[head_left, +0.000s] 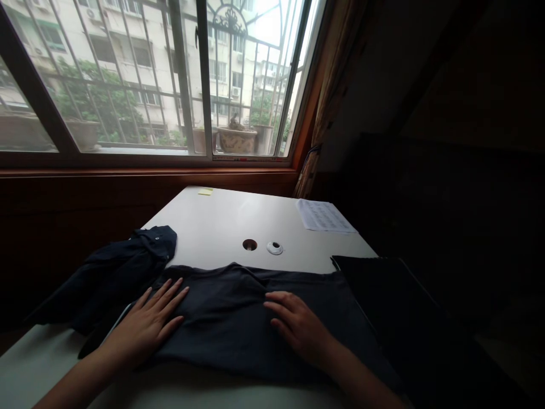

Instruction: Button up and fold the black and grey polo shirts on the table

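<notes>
A dark navy garment (225, 324) lies spread across the near part of the white table, with small wrinkles along its far edge. My left hand (155, 315) rests flat on its left end, fingers spread. On the right half, my right hand (293, 326) lies palm down on the cloth, fingers somewhat bent and slightly apart. Neither hand grips anything that I can see. Beyond my left hand is a bunched piece of dark blue clothing (123, 267) with a small button, hanging over the table's left edge. The garment's right end fades into shadow.
The white table (221, 218) has a round cable hole (250, 245) with a white grommet cover (275, 247) beside it. Printed sheets (326, 216) lie at the far right, a yellow sticky note (205, 192) at the far left. Behind stands a barred window (149, 74) with a curtain (313, 153).
</notes>
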The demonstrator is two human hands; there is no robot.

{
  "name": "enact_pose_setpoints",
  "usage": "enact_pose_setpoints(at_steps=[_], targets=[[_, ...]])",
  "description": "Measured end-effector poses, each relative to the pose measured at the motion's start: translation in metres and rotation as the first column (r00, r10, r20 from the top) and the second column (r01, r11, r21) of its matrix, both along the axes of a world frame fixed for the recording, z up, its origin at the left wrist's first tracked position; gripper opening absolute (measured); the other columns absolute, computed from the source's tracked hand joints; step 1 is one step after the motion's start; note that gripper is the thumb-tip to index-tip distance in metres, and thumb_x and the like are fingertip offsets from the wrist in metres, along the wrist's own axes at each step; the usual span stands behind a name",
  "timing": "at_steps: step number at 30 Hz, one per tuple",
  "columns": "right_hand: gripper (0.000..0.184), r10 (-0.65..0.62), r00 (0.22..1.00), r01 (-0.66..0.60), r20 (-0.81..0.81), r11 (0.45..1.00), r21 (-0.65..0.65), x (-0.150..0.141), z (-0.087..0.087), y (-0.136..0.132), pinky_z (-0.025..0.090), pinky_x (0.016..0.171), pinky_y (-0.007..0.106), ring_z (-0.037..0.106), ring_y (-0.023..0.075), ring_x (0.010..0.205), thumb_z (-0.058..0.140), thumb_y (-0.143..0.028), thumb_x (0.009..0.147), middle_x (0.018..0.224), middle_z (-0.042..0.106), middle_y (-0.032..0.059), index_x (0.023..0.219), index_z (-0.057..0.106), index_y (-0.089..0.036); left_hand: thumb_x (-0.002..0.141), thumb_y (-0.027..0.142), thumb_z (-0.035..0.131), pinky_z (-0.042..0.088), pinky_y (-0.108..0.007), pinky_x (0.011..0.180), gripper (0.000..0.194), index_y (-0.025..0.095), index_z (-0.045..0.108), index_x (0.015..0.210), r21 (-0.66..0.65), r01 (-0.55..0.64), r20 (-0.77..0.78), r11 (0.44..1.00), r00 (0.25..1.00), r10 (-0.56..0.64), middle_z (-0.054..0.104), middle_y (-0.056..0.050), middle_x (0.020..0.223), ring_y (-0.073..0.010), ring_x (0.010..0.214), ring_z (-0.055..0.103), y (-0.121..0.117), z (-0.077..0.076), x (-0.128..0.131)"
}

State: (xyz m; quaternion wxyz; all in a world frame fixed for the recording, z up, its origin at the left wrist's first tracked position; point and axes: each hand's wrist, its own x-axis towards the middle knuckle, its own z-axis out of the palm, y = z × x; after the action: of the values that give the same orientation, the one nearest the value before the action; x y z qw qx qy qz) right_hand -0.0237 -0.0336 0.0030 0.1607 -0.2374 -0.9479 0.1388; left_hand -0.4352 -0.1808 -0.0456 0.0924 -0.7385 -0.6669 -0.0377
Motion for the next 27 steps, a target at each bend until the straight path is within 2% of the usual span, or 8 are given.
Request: enact_pose_setpoints(at_steps=[5, 9, 12, 14, 18, 22, 24, 27], targets=[[0.036, -0.356, 0.932, 0.360, -0.064, 0.931, 0.062, 0.061, -0.022, 0.024, 0.044, 0.110, 0.050, 0.052, 0.0268, 0.129, 0.048, -0.030, 0.101, 0.138, 0.057, 0.0090, 0.136, 0.056, -0.027, 0.100, 0.061, 0.038, 0.022, -0.049, 0.119, 0.062, 0.040, 0.020, 0.156, 0.010, -0.030, -0.012, 1.000, 0.999, 0.030, 0.026, 0.002, 0.163, -0.0298, 0.148, 0.032, -0.024, -0.001, 0.005], [0.036, -0.407, 0.913, 0.409, -0.035, 0.911, 0.055, 0.091, -0.036, 0.012, 0.042, 0.112, 0.050, 0.048, 0.0271, 0.133, 0.048, -0.034, 0.100, 0.142, 0.054, 0.0068, 0.135, 0.055, -0.030, 0.098, 0.061, 0.040, 0.026, -0.051, 0.118, 0.063, 0.042, 0.021, 0.155, -0.022, -0.047, -0.002, 0.999, 0.999, 0.047, 0.026, 0.002, 0.163, -0.0313, 0.147, 0.034, -0.050, -0.005, 0.004], [0.036, -0.408, 0.913, 0.408, -0.014, 0.911, 0.049, 0.104, -0.034, 0.012, 0.042, 0.112, 0.049, 0.050, 0.0272, 0.131, 0.048, -0.035, 0.100, 0.141, 0.054, 0.0057, 0.135, 0.055, -0.032, 0.097, 0.060, 0.044, 0.035, -0.053, 0.113, 0.062, 0.044, 0.025, 0.153, -0.072, -0.049, 0.023, 0.996, 0.998, 0.051, 0.031, 0.002, 0.161, -0.0337, 0.144, 0.039, -0.062, -0.004, -0.005], [0.033, -0.444, 0.896, 0.444, -0.022, 0.894, 0.064, 0.112, -0.027, 0.027, 0.043, 0.110, 0.047, 0.054, 0.0274, 0.126, 0.046, -0.032, 0.100, 0.138, 0.057, 0.0073, 0.130, 0.060, -0.030, 0.096, 0.059, 0.047, 0.043, -0.053, 0.108, 0.058, 0.046, 0.033, 0.151, -0.109, -0.024, 0.049, 0.994, 0.998, 0.029, 0.039, 0.002, 0.158, -0.0343, 0.139, 0.046, -0.058, 0.005, -0.010], [0.030, -0.523, 0.852, 0.515, 0.033, 0.848, 0.128, 0.127, -0.009, 0.080, 0.044, 0.105, 0.047, 0.056, 0.0297, 0.115, 0.054, -0.027, 0.093, 0.125, 0.063, 0.0107, 0.121, 0.066, -0.024, 0.096, 0.054, 0.051, 0.052, -0.043, 0.099, 0.043, 0.040, 0.060, 0.136, -0.071, 0.016, 0.134, 0.997, 0.991, -0.006, 0.067, -0.002, 0.133, -0.0291, 0.119, 0.063, -0.016, 0.050, 0.001], [0.023, -0.470, 0.851, 0.496, 0.234, 0.866, -0.066, 0.133, 0.007, 0.122, 0.046, 0.097, 0.041, 0.056, 0.0280, 0.106, 0.066, -0.028, 0.084, 0.114, 0.066, 0.0082, 0.106, 0.069, -0.025, 0.101, 0.044, 0.045, 0.054, -0.034, 0.087, 0.033, 0.031, 0.068, 0.122, -0.024, 0.093, 0.271, 0.995, 0.959, -0.083, 0.068, -0.005, 0.119, -0.0241, 0.107, 0.064, 0.053, 0.092, 0.045], [0.014, -0.440, 0.851, 0.494, 0.286, 0.856, -0.155, 0.133, 0.012, 0.134, 0.046, 0.091, 0.038, 0.057, 0.0272, 0.100, 0.071, -0.028, 0.078, 0.102, 0.068, 0.0063, 0.092, 0.071, -0.024, 0.100, 0.041, 0.048, 0.052, -0.036, 0.088, 0.030, 0.027, 0.069, 0.116, -0.026, 0.156, 0.315, 0.987, 0.939, -0.140, 0.068, -0.006, 0.117, -0.0253, 0.107, 0.062, 0.086, 0.096, 0.068], [0.010, -0.414, 0.860, 0.484, 0.297, 0.846, -0.223, 0.134, 0.018, 0.145, 0.046, 0.087, 0.035, 0.057, 0.0266, 0.096, 0.075, -0.030, 0.072, 0.092, 0.068, 0.0051, 0.078, 0.070, -0.023, 0.098, 0.040, 0.053, 0.051, -0.037, 0.087, 0.026, 0.028, 0.069, 0.115, -0.064, 0.266, 0.360, 0.962, 0.905, -0.226, 0.066, -0.008, 0.116, -0.0262, 0.107, 0.059, 0.123, 0.084, 0.090]])
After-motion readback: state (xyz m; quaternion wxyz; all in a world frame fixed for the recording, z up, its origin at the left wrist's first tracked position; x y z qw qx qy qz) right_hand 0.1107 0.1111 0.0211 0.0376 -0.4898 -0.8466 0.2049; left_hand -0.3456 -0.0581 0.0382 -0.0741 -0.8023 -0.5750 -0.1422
